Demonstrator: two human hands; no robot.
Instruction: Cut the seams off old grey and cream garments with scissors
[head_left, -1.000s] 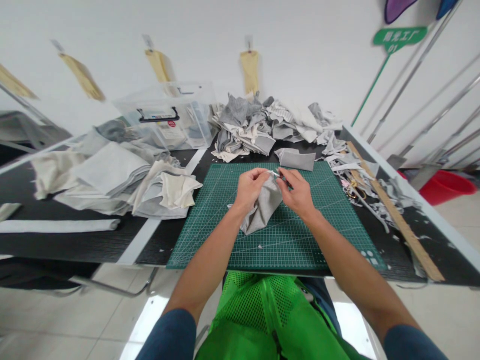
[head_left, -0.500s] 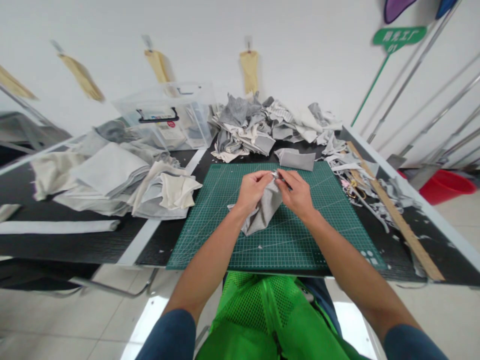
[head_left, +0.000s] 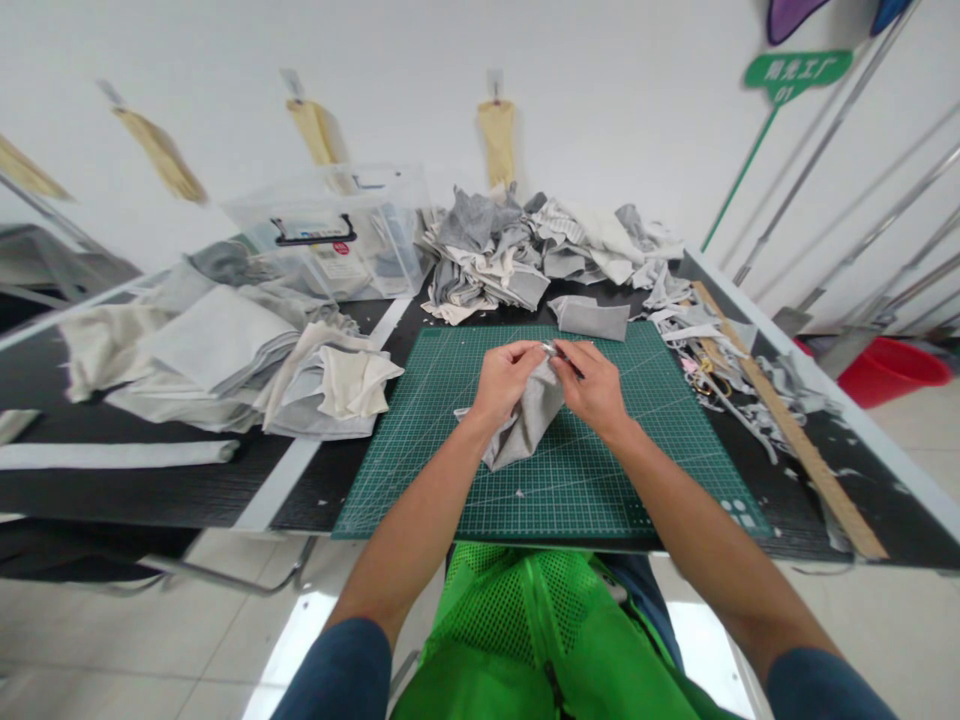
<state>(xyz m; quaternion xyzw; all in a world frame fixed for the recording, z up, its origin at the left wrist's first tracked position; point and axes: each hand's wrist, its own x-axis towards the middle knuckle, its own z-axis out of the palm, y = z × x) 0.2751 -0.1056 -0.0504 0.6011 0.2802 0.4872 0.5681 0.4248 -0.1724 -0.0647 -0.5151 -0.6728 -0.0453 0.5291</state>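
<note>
A piece of grey fabric (head_left: 531, 415) hangs in loose folds above the green cutting mat (head_left: 435, 480). My left hand (head_left: 506, 378) pinches its upper edge, fingers closed. Close against it, the fingers of my right hand (head_left: 596, 382) are closed round a small tool (head_left: 551, 349), shiny at the tip and dark where it shows between the fingers. The shiny tip meets the fabric's edge between both hands. Most of the tool is hidden, so its exact kind cannot be made out. Behind the hands, a folded grey fabric piece (head_left: 592, 318) lies across the mat's far edge.
Stacked pale fabric (head_left: 217, 340) covers the table's left side, near a clear plastic box (head_left: 405, 250). A heap of grey scraps (head_left: 487, 240) stands at the back. Rightward lie a wooden ruler (head_left: 810, 460) and fabric strips (head_left: 697, 330). A red bucket (head_left: 892, 372) is beyond the table.
Almost nothing differs. Both hands keep their hold at the fabric's upper edge, and the view has shifted very slightly.
</note>
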